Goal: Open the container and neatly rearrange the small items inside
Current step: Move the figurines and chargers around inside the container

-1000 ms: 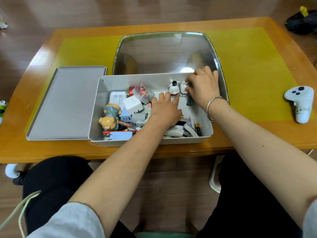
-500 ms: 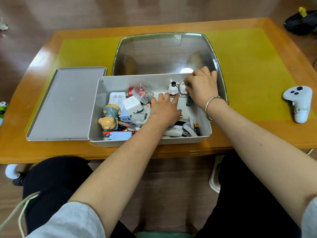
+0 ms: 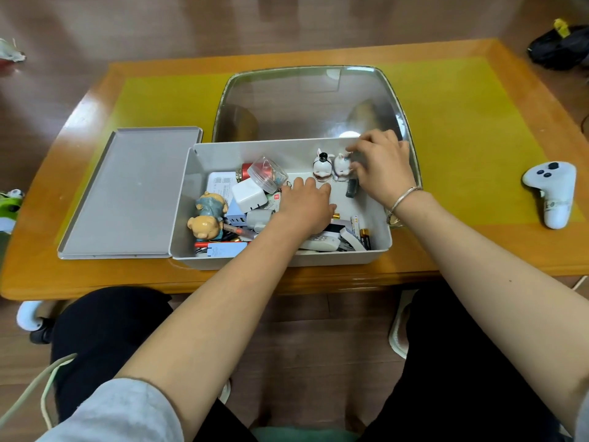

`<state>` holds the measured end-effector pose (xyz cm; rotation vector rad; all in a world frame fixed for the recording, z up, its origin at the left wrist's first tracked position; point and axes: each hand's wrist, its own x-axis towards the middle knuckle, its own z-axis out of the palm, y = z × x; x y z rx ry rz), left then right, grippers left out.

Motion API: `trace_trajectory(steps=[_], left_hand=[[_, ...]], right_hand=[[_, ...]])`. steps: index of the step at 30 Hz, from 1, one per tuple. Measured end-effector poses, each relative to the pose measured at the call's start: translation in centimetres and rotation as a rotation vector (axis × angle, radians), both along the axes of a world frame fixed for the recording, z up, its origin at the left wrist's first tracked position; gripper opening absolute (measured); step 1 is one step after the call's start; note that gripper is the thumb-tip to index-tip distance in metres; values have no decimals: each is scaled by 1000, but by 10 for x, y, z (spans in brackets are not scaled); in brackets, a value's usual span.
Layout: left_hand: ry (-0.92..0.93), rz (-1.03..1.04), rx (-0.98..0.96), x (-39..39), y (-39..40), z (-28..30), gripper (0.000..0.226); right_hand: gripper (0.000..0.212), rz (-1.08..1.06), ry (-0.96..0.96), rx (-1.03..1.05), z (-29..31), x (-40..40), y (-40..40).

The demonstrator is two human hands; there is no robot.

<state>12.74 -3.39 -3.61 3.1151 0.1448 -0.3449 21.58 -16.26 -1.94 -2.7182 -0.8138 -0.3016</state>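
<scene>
Head view looks down on an orange tabletop [image 3: 446, 260] where a grey container [image 3: 287, 260] stands open at the near edge, its grey lid [image 3: 127, 193] lying flat just beside it on the left. Behind it sits a shiny metal tray [image 3: 306, 103], and a white controller [image 3: 553, 193] lies well apart to the right. Clutter fills the container's left and near parts: a bear figurine [image 3: 207, 218], a white charger [image 3: 248, 194], a clear round case [image 3: 266, 173], batteries [image 3: 361, 231]. Two small white figurines [image 3: 331, 167] stand upright against the far wall. The right hand [image 3: 382, 167] has curled fingers pinching the right-hand figurine. The left hand [image 3: 306, 205] rests flat, fingers straight and together, on the items just in front of the figurines. A bare patch of container floor shows between the hands, near a dark stick [image 3: 351, 188]. The container's far right corner is hidden by the right hand.
</scene>
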Motion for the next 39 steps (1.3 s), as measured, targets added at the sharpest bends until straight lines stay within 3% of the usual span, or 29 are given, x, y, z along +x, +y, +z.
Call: trace_trajectory(steps=[5,11,31,34,39], left_hand=[[-86,-90,-66,-3,-6,0,39],[-43,-202,-156,9,-17,-12,52],[36,-227,-113,12,1,-15,56],[-75,-191,-106,10,-2,-15,48],[-441,-84,-264,13,-3,-3,22]], right_hand=[[30,15,112,149,1,-2,-15],[33,60,102,216,2,-8,-14],[29,27,17,199,-5,-6,-13],[22,-7,-24,110,-5,-2,-12],[23,-6,-18,4,5,13,-4]])
